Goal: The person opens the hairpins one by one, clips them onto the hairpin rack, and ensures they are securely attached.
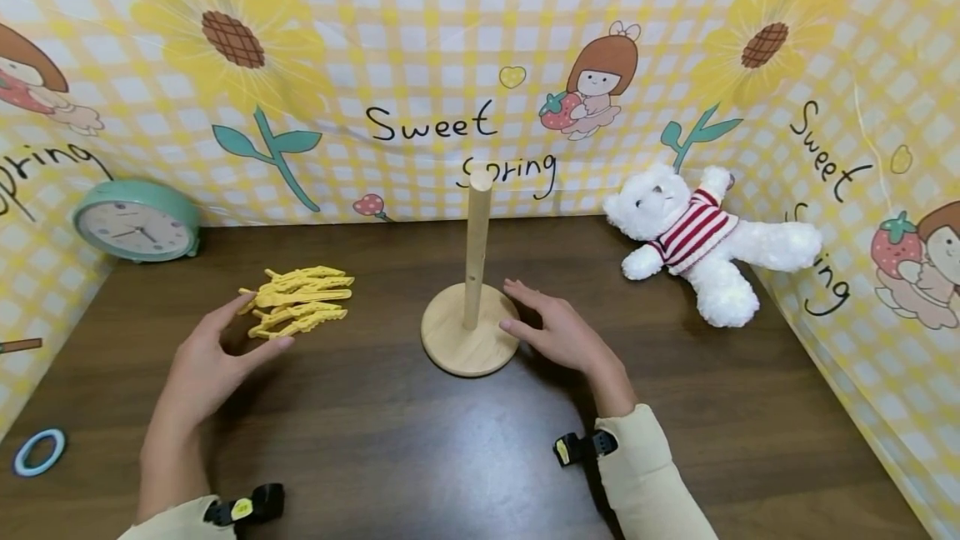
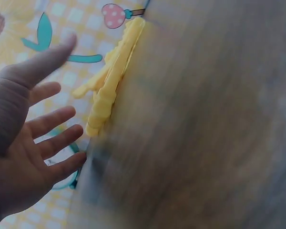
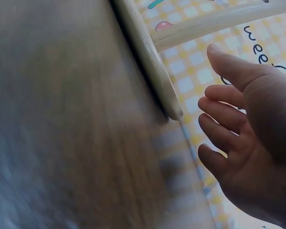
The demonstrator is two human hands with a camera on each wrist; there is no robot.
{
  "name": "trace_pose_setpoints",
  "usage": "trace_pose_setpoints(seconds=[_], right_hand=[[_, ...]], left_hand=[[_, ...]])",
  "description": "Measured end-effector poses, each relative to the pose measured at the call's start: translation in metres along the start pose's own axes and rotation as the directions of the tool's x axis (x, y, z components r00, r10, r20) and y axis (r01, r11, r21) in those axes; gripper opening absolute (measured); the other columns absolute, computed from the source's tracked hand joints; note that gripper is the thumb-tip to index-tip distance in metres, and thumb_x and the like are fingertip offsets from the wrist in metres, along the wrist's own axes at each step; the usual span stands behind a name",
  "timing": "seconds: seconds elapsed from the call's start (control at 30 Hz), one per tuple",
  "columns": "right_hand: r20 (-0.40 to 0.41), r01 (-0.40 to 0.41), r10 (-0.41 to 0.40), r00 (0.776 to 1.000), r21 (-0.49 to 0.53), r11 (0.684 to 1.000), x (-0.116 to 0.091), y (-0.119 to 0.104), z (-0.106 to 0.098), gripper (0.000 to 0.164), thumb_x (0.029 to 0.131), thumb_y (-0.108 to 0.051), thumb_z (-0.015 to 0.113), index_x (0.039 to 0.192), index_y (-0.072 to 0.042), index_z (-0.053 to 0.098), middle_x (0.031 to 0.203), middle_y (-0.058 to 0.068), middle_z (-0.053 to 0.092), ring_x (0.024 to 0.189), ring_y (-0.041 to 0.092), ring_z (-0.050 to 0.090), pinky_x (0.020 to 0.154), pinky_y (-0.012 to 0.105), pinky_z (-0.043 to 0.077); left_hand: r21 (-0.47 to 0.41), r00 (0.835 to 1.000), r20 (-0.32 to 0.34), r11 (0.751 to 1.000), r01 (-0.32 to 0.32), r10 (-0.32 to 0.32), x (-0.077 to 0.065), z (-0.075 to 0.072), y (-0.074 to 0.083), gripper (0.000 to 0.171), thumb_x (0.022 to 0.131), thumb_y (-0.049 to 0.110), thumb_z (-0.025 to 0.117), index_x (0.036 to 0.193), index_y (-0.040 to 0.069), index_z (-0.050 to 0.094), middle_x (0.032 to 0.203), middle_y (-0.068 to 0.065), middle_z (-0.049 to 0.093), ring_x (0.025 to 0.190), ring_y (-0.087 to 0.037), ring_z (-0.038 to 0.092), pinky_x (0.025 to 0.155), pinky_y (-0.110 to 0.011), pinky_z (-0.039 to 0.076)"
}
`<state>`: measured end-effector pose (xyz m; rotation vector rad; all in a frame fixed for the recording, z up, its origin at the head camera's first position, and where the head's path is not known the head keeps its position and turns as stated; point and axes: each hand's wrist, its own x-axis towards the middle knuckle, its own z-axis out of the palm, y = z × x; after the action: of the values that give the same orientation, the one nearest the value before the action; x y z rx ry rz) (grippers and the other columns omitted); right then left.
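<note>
Several long yellow plastic clips (image 1: 303, 297) lie side by side on the table at the left in the head view; one yellow clip (image 2: 112, 78) shows closer in the left wrist view. My left hand (image 1: 206, 361) is beside them, thumb and fingers spread apart, holding nothing. A wooden stand (image 1: 474, 273) with a round base and an upright rod, marked by small holes, stands at the middle. My right hand (image 1: 558, 330) is at the right of its base, fingertips right at the rim in the head view. The fingers are spread and grip nothing.
A green alarm clock (image 1: 138, 219) stands at the back left. At the back right, a white teddy bear (image 1: 693, 232) in a striped sweater lies against the patterned cloth (image 1: 420, 48). A light blue ring (image 1: 40, 452) lies near the left edge of the dark wooden table (image 1: 390, 457).
</note>
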<state>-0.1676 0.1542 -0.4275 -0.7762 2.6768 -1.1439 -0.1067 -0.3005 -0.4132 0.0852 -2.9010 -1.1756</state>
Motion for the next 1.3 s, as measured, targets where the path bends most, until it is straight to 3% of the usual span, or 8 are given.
trace_pose_setpoints(seconds=[0.13,0.33,0.7,0.9,1.13,1.3], right_hand=[[0.004,0.021,-0.021,1.000,-0.002,1.000,0.001,0.002,0.002,0.064,0.100,-0.031,0.067,0.150,0.001,0.045,0.155,0.013,0.043,0.146,0.028,0.036,0.120,0.047,0.024],[0.028,0.025,-0.025,0.999,0.003,1.000,0.001,0.005,0.002,0.062,0.100,-0.029,0.068,0.149,0.002,0.046,0.155,0.014,0.043,0.145,0.026,0.037,0.121,0.047,0.020],[0.145,0.048,-0.044,0.988,-0.024,0.999,0.000,0.007,0.001,0.062,0.101,-0.024,0.065,0.152,0.002,0.041,0.161,0.014,0.033,0.149,0.026,0.029,0.122,0.050,0.013],[0.158,0.033,-0.025,0.987,-0.053,0.998,-0.001,0.008,0.000,0.062,0.102,-0.028,0.063,0.153,-0.001,0.041,0.162,0.012,0.031,0.149,0.025,0.029,0.123,0.051,0.009],[0.168,0.014,-0.001,0.986,-0.071,0.997,-0.001,0.011,0.000,0.062,0.103,-0.031,0.062,0.155,-0.006,0.040,0.162,0.011,0.030,0.148,0.024,0.030,0.123,0.048,0.008],[0.166,0.009,0.002,0.986,-0.069,0.998,0.000,0.013,0.001,0.062,0.103,-0.031,0.062,0.155,-0.007,0.040,0.163,0.011,0.030,0.149,0.024,0.029,0.123,0.047,0.008]], left_hand=[[-0.006,1.000,0.003,1.000,0.016,-0.016,-0.001,-0.001,-0.008,0.088,0.092,0.047,0.074,0.156,0.001,0.035,0.144,-0.035,0.044,0.127,-0.056,0.044,0.095,-0.070,0.037],[0.025,1.000,0.010,1.000,-0.009,0.009,0.000,-0.002,-0.016,0.070,0.093,0.041,0.075,0.144,-0.001,0.052,0.136,-0.030,0.054,0.121,-0.049,0.052,0.092,-0.064,0.041],[0.113,0.998,0.033,0.992,-0.058,0.055,0.004,0.002,-0.021,0.056,0.092,0.031,0.078,0.132,-0.003,0.060,0.128,-0.029,0.053,0.111,-0.046,0.053,0.087,-0.060,0.042],[0.142,0.996,0.029,0.986,-0.092,0.089,0.007,0.005,-0.021,0.048,0.089,0.020,0.081,0.125,-0.004,0.063,0.126,-0.029,0.054,0.107,-0.045,0.053,0.086,-0.060,0.042],[0.169,0.994,0.045,0.980,-0.102,0.095,0.009,0.004,-0.022,0.047,0.088,0.020,0.082,0.123,-0.006,0.063,0.119,-0.030,0.054,0.104,-0.046,0.054,0.083,-0.059,0.043],[0.170,0.994,0.042,0.980,-0.104,0.099,0.008,0.006,-0.019,0.045,0.087,0.022,0.082,0.119,-0.003,0.065,0.112,-0.023,0.051,0.092,-0.035,0.049,0.073,-0.045,0.041]])
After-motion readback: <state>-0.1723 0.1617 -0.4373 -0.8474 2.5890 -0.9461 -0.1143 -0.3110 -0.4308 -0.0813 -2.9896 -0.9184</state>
